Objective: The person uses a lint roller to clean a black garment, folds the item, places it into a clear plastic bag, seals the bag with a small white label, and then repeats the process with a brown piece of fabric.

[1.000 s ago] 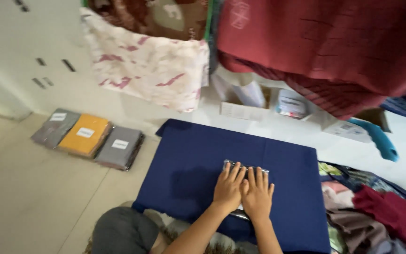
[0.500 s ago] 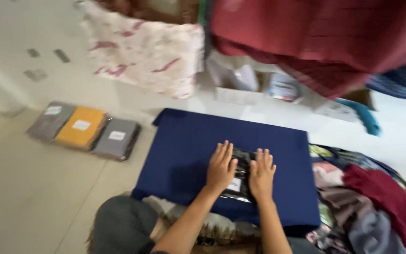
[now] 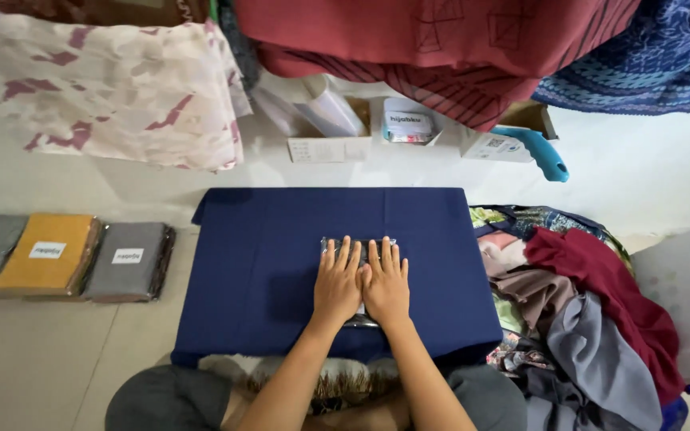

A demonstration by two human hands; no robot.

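On the blue cloth [image 3: 281, 271], my left hand [image 3: 337, 283] and right hand [image 3: 386, 285] lie open, flat; I press the plastic packet [image 3: 358, 243] evenly.

We see a bright, evenly lit, sharp view under soft light from above, with only faint shadows beneath the hanging cloths [image 3: 113, 88], mild glare on the clear plastic wrap [image 3: 361, 243] under our hands, and wide-angle bending toward the edges.
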